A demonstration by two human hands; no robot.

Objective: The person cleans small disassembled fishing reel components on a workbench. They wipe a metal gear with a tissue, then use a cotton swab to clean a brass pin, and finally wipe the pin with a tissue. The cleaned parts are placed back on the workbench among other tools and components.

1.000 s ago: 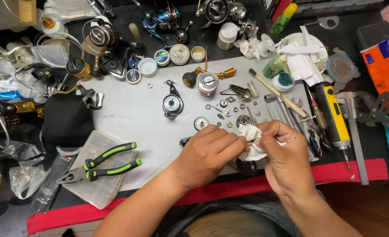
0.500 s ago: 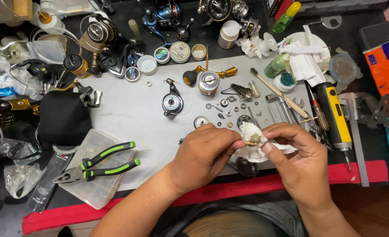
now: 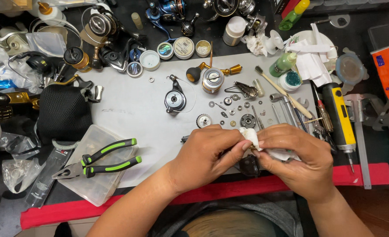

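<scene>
My left hand (image 3: 210, 153) and my right hand (image 3: 293, 160) meet over the near edge of a grey work mat (image 3: 137, 114). Both pinch a crumpled white tissue (image 3: 250, 136) wrapped around a small brass-coloured part, which is almost hidden between the fingertips now. A dark reel piece (image 3: 248, 166) lies on the mat right under my hands. Just beyond my fingers lie several small gears, washers and screws (image 3: 229, 114), with a toothed gear (image 3: 203, 120) nearest my left hand.
Green-handled pliers (image 3: 100, 162) rest on a clear plastic box (image 3: 95, 175) at the left. A reel body (image 3: 174, 100) and spool (image 3: 213, 80) sit mid-mat. A yellow electric screwdriver (image 3: 340, 120), hand tools, bottles and more reels crowd the right and far sides.
My right hand has closed over the tissue and slid left, covering the brass part that showed half a second ago. My left hand stays pinched on it.
</scene>
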